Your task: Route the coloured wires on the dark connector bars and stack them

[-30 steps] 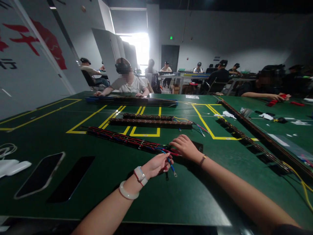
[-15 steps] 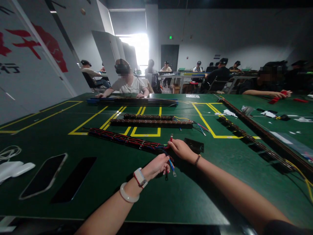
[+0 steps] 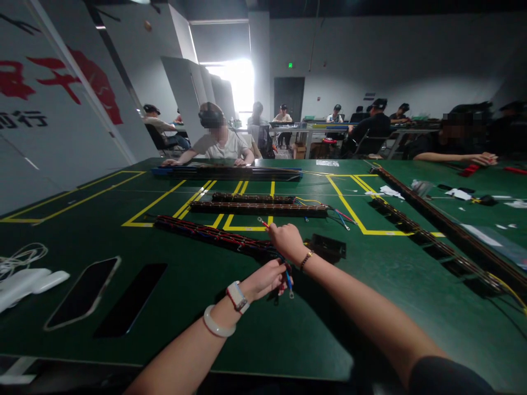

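Note:
A long dark wiring harness (image 3: pixel 214 235) with red and blue wires lies slanted across the table, its near right end running under my hands. My right hand (image 3: pixel 287 241) is closed around a red wire (image 3: pixel 264 223), whose metal ring terminal points up and left. Just below it, my left hand (image 3: pixel 267 280) is closed on the blue wire (image 3: pixel 289 281), with a ring terminal hanging below the fingers. A red-tipped end and a dark one also show under the left fingertips. Where the wires join the harness is hidden by my hands. A black plastic box (image 3: pixel 329 248) sits right of my right hand.
Two more dark harnesses (image 3: pixel 259 208) lie behind, inside yellow tape lines (image 3: pixel 247 228). Longer strips (image 3: pixel 432 236) run along the right. Two phones (image 3: pixel 129 302) and a white device with a cable (image 3: pixel 31 285) are at the left. Co-workers sit across (image 3: pixel 222 142) and at far right.
My right hand has turned and shifted slightly left, swinging the red wire's terminal from upright to pointing left. My left hand stays on the blue wire. The view has shifted slightly.

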Motion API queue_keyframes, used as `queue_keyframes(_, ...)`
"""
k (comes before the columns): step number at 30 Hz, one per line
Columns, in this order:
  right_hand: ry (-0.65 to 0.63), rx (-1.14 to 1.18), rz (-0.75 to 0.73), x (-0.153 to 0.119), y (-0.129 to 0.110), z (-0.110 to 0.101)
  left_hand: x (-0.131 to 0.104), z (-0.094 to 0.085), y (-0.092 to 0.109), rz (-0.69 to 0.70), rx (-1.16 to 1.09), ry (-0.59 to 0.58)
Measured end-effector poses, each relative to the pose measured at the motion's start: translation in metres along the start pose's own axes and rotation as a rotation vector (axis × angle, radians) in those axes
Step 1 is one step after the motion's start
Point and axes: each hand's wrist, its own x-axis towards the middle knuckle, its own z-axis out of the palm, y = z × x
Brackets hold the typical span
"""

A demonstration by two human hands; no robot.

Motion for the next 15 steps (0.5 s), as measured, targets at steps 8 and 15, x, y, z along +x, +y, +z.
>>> queue_keyframes(8,0.096,0.288,-0.26,-0.058,0.051,0.022,-0.005,0.005,0.003,0.044,0.083,0.026)
queue_keyframes(15,0.169,0.275,-0.232,-0.078,0.068,0.031,-0.014,0.014,0.013,0.062,0.229,0.079)
